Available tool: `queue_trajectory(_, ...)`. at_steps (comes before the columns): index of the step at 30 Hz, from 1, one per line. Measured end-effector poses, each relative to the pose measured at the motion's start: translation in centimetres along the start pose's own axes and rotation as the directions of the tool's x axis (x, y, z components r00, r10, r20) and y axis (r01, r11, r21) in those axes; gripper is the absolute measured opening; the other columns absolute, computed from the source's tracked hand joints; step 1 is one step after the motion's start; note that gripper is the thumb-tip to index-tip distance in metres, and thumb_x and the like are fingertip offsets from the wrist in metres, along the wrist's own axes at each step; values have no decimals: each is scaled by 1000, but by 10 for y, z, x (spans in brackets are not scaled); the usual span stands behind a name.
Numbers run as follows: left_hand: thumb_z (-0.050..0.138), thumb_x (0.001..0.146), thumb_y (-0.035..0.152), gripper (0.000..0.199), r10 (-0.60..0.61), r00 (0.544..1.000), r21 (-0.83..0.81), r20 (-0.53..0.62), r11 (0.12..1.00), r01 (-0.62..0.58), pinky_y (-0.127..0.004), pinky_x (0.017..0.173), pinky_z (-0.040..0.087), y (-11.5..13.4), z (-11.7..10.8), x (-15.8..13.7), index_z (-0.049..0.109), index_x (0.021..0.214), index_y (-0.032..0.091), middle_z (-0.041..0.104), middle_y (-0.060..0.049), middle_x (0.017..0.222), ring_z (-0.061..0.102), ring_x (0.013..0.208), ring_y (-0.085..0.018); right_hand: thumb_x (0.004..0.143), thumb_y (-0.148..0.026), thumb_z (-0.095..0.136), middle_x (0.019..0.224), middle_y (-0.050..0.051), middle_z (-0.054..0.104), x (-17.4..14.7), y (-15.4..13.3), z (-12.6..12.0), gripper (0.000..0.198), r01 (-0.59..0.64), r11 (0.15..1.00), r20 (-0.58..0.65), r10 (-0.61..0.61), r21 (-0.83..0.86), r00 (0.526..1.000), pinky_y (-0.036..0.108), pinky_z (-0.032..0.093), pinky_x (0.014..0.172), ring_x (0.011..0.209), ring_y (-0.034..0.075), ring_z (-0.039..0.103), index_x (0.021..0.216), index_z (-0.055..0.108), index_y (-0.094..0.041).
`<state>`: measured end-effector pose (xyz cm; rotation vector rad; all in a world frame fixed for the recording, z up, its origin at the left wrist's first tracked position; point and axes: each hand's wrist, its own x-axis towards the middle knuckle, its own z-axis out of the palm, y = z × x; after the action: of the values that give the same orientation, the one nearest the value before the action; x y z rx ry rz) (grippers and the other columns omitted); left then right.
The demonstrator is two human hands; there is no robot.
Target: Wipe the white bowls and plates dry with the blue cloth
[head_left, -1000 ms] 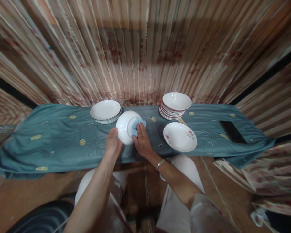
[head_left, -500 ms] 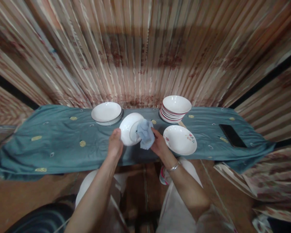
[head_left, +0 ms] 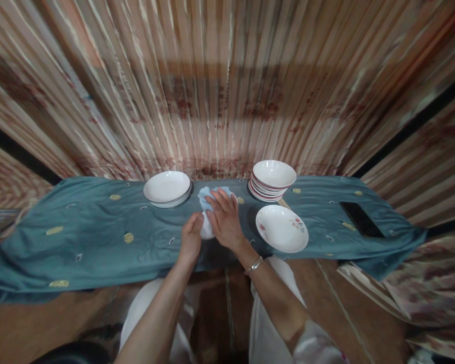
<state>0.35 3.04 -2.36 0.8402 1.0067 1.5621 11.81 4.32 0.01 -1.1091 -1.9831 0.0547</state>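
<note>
Now farther left, the right hand point(head_left: 225, 222) gripped the cloth point(head_left: 205, 195), largely hiding the dish point(head_left: 206, 229) the left hand point(head_left: 191, 237) gripped.

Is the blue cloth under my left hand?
No, your right hand is on the blue cloth, while your left hand holds a white dish.

A crumpled light-blue rag point(head_left: 205, 196) over a glossy white dish point(head_left: 207, 230) is filling the middle; a stack of red-rimmed white bowls point(head_left: 272, 181) and a flower-patterned white plate point(head_left: 282, 229) are blocking the right, a low stack of dark-rimmed white plates point(head_left: 167, 188) the left. Further left, open teal patterned cloth point(head_left: 98, 227) is leaving room; a pleated beige curtain point(head_left: 212, 111) is closing the back.
</note>
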Motion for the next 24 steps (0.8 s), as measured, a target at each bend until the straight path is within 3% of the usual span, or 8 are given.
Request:
queue_trajectory(4, 73, 65, 48, 33, -15, 999, 39, -30, 999, 16, -20, 51, 36, 0, -2, 0, 64, 71, 16, 56, 3, 61, 46, 53, -9, 97, -29, 31, 130, 10, 56, 13, 15, 4, 37, -131, 986, -108, 142, 106, 984, 46, 16, 114, 131, 20, 41, 124, 53, -18)
queue_trajectory(7, 74, 63, 50, 36, -42, 997, 19, -57, 999, 43, -21, 54, 38, 1, -2, 1, 65, 73, 17, 58, 3, 61, 48, 55, -10, 97, -33, 28, 121, 11, 61, 17, 33, 11, 38, -255, 933, -146, 298, 254, 943, 44, 26, 110, 120, 21, 50, 116, 57, -18)
queue_trajectory(10, 78, 56, 50, 39, -75, 991, -31, -113, 997, 72, -21, 57, 39, 6, -1, 3, 64, 70, 16, 60, 3, 62, 50, 57, -10, 94, -38, 32, 105, 11, 67, 19, 52, 22, 38, -416, 795, -102, 505, 441, 857, 39, 38, 101, 105, 21, 58, 99, 63, -18)
queue_trajectory(13, 83, 48, 46, 41, -106, 978, -116, -178, 990, 86, -21, 59, 40, 12, -2, 7, 62, 67, 16, 62, 3, 62, 52, 57, -9, 92, -39, 34, 100, 10, 69, 18, 66, 35, 38, -527, 640, -34, 653, 559, 756, 37, 42, 97, 100, 21, 60, 93, 64, -17)
queue_trajectory(18, 84, 47, 37, 38, -108, 974, -206, -200, 976, 66, -21, 60, 41, 12, -10, 16, 60, 64, 15, 61, 4, 60, 53, 56, -8, 89, -42, 37, 102, 9, 69, 14, 76, 52, 37, -589, 476, 60, 743, 653, 667, 35, 41, 100, 105, 20, 60, 92, 64, -17)
queue_trajectory(24, 86, 47, 32, 37, -175, 973, -267, -152, 955, 130, -22, 65, 44, 5, -15, 19, 62, 67, 13, 64, 2, 64, 57, 60, -9, 86, -44, 40, 99, 5, 69, 10, 78, 50, 33, -596, 417, 86, 766, 686, 637, 36, 41, 100, 99, 18, 60, 89, 63, -20)
